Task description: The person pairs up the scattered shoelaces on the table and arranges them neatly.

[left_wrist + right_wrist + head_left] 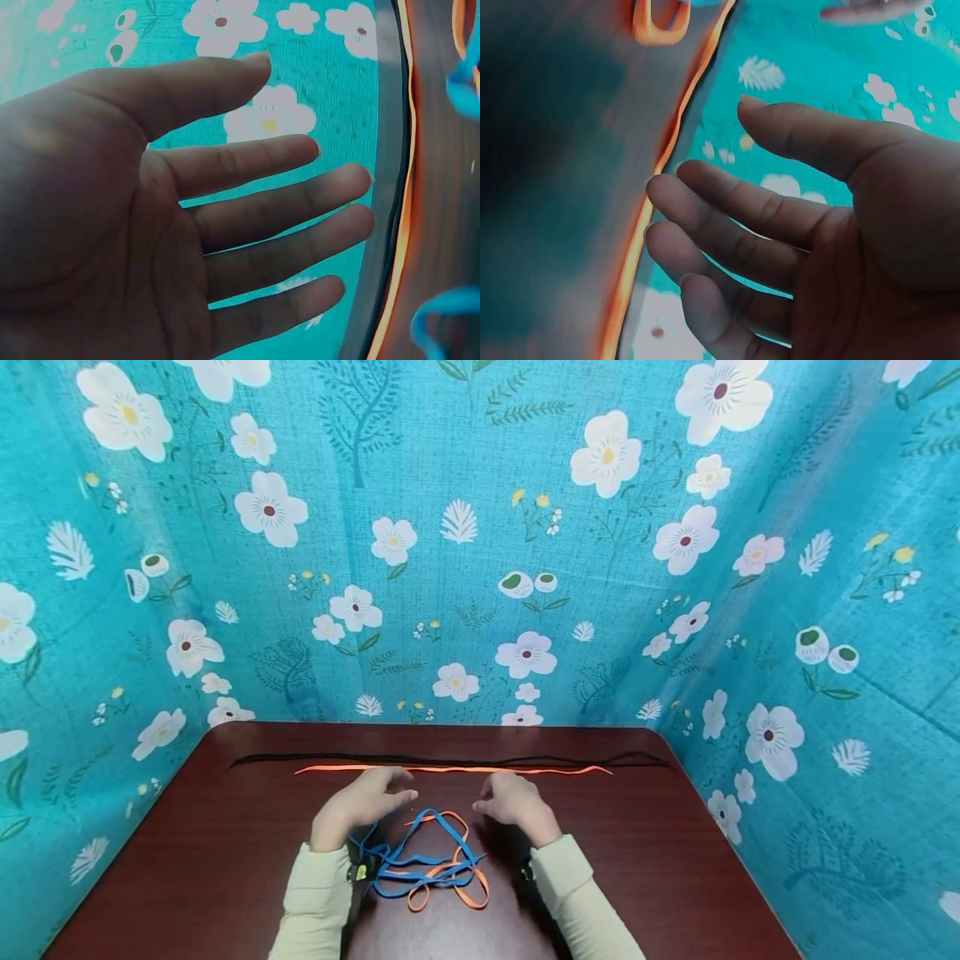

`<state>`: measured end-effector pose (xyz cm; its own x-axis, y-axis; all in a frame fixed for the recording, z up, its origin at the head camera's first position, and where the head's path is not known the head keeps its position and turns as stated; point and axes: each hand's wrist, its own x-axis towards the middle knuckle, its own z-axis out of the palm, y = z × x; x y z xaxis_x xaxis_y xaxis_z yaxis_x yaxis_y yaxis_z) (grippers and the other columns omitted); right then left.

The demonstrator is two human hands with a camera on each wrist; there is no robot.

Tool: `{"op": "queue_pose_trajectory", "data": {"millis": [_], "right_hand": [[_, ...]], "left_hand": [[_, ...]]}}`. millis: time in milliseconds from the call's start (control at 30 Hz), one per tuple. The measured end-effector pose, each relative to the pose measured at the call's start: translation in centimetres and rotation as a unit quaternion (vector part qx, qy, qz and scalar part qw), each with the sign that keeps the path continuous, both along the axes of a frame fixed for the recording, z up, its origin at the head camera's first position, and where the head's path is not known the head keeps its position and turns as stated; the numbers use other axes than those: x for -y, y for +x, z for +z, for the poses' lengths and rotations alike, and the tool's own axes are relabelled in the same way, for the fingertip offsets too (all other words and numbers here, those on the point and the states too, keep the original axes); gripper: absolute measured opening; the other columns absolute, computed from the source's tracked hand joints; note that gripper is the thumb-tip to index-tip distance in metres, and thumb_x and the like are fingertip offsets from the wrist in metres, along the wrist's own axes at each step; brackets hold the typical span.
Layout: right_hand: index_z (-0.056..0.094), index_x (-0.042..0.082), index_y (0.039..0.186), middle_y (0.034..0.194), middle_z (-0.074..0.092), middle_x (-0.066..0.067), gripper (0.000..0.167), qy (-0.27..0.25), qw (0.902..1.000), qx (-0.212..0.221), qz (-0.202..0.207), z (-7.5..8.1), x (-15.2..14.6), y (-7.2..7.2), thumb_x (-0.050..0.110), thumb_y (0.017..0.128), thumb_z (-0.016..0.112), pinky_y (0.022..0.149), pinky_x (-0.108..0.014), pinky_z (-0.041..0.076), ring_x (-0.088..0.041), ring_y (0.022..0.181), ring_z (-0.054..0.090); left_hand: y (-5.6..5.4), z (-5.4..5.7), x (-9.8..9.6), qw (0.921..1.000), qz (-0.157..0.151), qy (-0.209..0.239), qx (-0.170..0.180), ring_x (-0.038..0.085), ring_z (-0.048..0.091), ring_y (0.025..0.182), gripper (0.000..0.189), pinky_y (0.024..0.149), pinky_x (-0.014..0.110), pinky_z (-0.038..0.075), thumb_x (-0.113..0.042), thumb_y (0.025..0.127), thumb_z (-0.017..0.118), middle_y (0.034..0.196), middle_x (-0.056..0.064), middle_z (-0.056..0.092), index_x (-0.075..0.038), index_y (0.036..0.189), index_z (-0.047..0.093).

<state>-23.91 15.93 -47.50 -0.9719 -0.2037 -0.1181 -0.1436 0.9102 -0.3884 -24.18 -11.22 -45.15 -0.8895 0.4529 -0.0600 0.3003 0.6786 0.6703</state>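
Note:
My left hand [363,800] hovers over the table with its fingers extended and nothing in them; the left wrist view shows its bare palm and spread fingers [255,202]. Opposite it, my right hand [513,799] is also unoccupied, its fingers [735,202] relaxed and slightly bent. Between and below the hands lies a loose tangle of a flat blue lace [452,832] and an orange lace [486,887]. Just beyond the fingertips, another orange lace [450,769] is stretched nearly straight from left to right.
Behind the straight orange lace, a long black lace [300,757] runs along the back of the dark red-brown table [210,852], looping at its right end. A teal flowered cloth [465,610] hangs behind the table and along both sides.

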Motion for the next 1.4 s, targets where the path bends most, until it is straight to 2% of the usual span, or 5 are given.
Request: {"op": "queue_pose_trajectory", "data": {"millis": [367,767,967,1167,1400], "right_hand": [[0.068,0.017,0.069,0.064,0.061,0.004,0.024,0.021,0.9997,0.007,-0.002,-1.6,2.6,0.0,0.028,0.084,0.084,0.056,-0.036,0.045,-0.014,0.058,0.055],[0.062,0.017,0.066,0.059,0.055,0.003,0.026,0.014,0.9993,0.028,0.018,-2.3,2.8,0.3,0.016,0.087,0.077,0.051,-0.031,0.041,-0.015,0.054,0.051],[0.062,0.017,0.072,0.061,0.055,0.003,0.022,-0.055,0.9979,-0.009,0.034,-0.4,2.8,1.2,0.015,0.087,0.077,0.050,-0.029,0.042,-0.013,0.053,0.051],[0.066,0.015,0.082,0.069,0.058,0.006,0.013,-0.132,0.9881,-0.055,0.057,2.6,2.9,2.8,0.006,0.086,0.074,0.051,-0.026,0.044,-0.010,0.057,0.052],[0.069,0.019,0.088,0.076,0.062,0.011,0.010,-0.167,0.9779,-0.106,0.067,5.2,2.8,4.5,0.013,0.089,0.076,0.058,-0.024,0.048,-0.005,0.066,0.056]], "left_hand": [[0.5,0.4,-2.7,0.9986,-0.012,0.050,-0.014,0.018,0.065,0.096,0.034,0.085,0.042,0.056,-0.025,0.100,0.066,0.109,0.005,0.070,-0.004,0.126,0.066],[0.2,0.2,-2.9,0.9965,-0.035,0.075,-0.012,0.022,0.066,0.099,0.030,0.084,0.042,0.057,-0.013,0.100,0.065,0.114,0.009,0.070,-0.002,0.127,0.066],[0.6,0.2,-3.4,0.9956,-0.037,0.083,-0.023,0.036,0.064,0.116,0.031,0.097,0.054,0.052,-0.009,0.097,0.069,0.124,0.017,0.068,0.000,0.126,0.067],[1.3,0.8,-4.1,0.9952,-0.058,0.063,-0.049,0.031,0.065,0.116,0.024,0.098,0.051,0.052,-0.011,0.097,0.069,0.119,0.011,0.072,-0.003,0.119,0.072],[2.0,1.9,-4.3,0.9921,-0.086,0.081,-0.043,0.015,0.068,0.090,0.022,0.076,0.030,0.056,-0.017,0.101,0.065,0.110,0.003,0.074,-0.007,0.118,0.075]]}}
